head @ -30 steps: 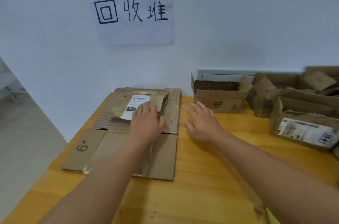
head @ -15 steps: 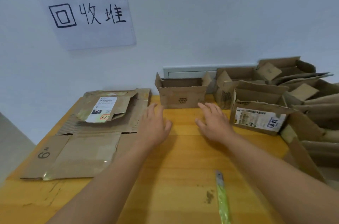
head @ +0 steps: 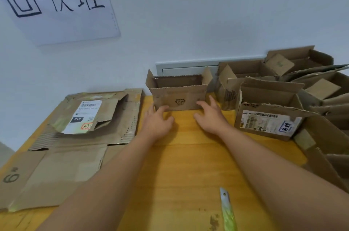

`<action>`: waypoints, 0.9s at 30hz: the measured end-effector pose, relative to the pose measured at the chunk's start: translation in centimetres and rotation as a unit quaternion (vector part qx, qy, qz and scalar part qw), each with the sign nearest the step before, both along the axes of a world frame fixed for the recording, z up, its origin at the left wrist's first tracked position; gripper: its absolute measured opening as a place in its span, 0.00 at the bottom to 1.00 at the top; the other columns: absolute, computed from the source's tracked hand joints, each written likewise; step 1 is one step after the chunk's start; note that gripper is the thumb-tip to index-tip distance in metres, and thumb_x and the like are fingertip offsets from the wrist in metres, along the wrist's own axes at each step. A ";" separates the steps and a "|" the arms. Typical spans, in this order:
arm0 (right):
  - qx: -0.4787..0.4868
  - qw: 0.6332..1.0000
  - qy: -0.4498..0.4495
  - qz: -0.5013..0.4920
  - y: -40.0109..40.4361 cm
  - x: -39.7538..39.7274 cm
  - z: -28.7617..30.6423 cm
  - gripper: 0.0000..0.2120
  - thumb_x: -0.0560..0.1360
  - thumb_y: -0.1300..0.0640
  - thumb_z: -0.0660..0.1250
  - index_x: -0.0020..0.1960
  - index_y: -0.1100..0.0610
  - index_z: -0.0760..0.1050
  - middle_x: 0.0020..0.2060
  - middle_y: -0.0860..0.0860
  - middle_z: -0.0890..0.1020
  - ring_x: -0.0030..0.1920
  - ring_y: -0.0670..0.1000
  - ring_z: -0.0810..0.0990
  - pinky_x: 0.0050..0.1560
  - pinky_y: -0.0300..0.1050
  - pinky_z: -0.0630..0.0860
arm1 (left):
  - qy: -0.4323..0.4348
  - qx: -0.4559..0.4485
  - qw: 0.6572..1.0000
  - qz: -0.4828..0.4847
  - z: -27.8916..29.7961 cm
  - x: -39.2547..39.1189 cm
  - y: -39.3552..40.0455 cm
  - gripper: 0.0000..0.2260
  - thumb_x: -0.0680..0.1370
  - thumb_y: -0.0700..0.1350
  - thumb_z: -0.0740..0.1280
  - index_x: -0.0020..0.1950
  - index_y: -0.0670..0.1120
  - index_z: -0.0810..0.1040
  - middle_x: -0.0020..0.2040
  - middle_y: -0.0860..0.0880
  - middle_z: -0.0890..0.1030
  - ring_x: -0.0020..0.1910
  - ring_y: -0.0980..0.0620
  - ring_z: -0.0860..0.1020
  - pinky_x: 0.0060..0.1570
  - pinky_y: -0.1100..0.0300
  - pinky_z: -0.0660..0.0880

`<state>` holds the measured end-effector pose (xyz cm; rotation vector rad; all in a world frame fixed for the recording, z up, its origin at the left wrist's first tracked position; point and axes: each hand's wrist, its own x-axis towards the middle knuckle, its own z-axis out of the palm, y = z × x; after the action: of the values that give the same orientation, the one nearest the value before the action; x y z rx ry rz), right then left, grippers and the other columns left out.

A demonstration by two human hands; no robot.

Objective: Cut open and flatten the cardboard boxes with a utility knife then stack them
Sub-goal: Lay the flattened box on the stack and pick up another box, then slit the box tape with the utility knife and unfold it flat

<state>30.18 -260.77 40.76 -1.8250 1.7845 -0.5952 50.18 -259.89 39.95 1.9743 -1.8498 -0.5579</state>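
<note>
knife: utility knife lies on the table at bottom centre, blade pointing away; held by neither hand.
done: stack of flattened cardboard is seen at left of frame, several opened-out sheets piled up, a labelled piece on top. Exact sheet count cannot be told.
left hand: left hand is reached forward at centre, fingers spread and relaxed, nothing held; fingertips are at the lower left corner of the small open box, contact likely.
right hand: right hand is likewise spread and empty, fingertips at the box's lower right corner.
step (judged): next box is being fetched, to be pulled toward the knife for cutting.
small open box: stands upright at centre, against the wall, flaps up, uncut.
left to do: pile of uncut boxes fills the right of frame, labelled one in front, more behind and at the right edge. Judged well short of finished.
far: handwritten paper sign is taped to the wall at upper left, above the stack.
</note>
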 end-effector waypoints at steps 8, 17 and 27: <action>-0.067 0.995 -0.078 -0.004 2.0 0.8 0.9 0.26 0.78 0.54 0.67 0.74 0.53 0.66 0.78 0.49 0.56 0.76 0.52 0.60 0.71 0.44 0.59 | 0.122 -0.048 0.991 0.027 0.5 0.0 2.3 0.22 0.77 0.49 0.67 0.71 0.53 0.67 0.76 0.52 0.55 0.72 0.47 0.65 0.70 0.54 0.64; -0.142 0.985 -0.090 0.035 10.1 0.9 4.1 0.33 0.76 0.46 0.70 0.75 0.50 0.59 0.73 0.49 0.61 0.70 0.49 0.64 0.66 0.46 0.64 | 0.136 -0.191 0.972 -0.012 3.7 1.9 11.8 0.29 0.77 0.43 0.69 0.73 0.57 0.60 0.65 0.57 0.58 0.51 0.57 0.74 0.56 0.51 0.78; -0.181 0.974 -0.114 0.082 21.7 -0.9 4.8 0.29 0.79 0.47 0.65 0.75 0.35 0.56 0.58 0.45 0.65 0.53 0.43 0.70 0.55 0.41 0.76 | 0.175 -0.300 0.937 -0.033 6.5 2.9 23.5 0.36 0.76 0.50 0.66 0.79 0.58 0.51 0.69 0.71 0.59 0.72 0.61 0.60 0.69 0.43 0.67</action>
<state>29.28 -239.11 45.57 -2.0187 1.4274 -1.0719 53.05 -236.43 46.46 1.3200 -1.6129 -0.2856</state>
